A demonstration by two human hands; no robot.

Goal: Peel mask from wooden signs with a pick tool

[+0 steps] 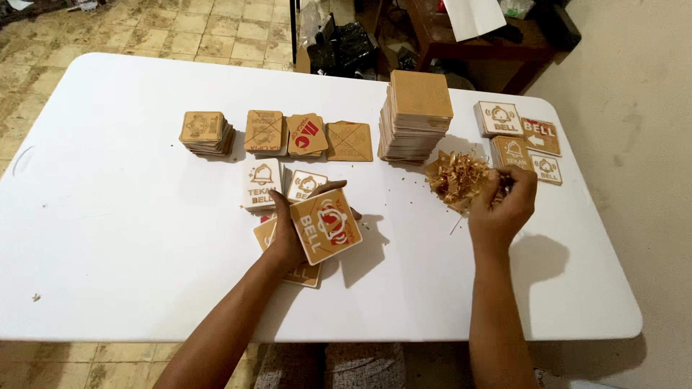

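My left hand point(288, 234) holds a square wooden plaque point(326, 225) with a red and white bell design, tilted just above the white table point(122, 238). Under it lie more plaques point(299, 274). My right hand point(504, 205) is closed over the edge of a loose heap of thin wood scraps point(455, 179) on the table, fingers pinched together at the heap. Two white-faced plaques point(262, 183) sit just beyond my left hand.
A tall stack of plain wooden squares point(417, 115) stands at the back centre. Lower stacks and single plaques point(207, 132) line the back left, and printed plaques point(520, 133) lie at the back right. A dark wooden table point(476, 43) stands on the tiled floor beyond.
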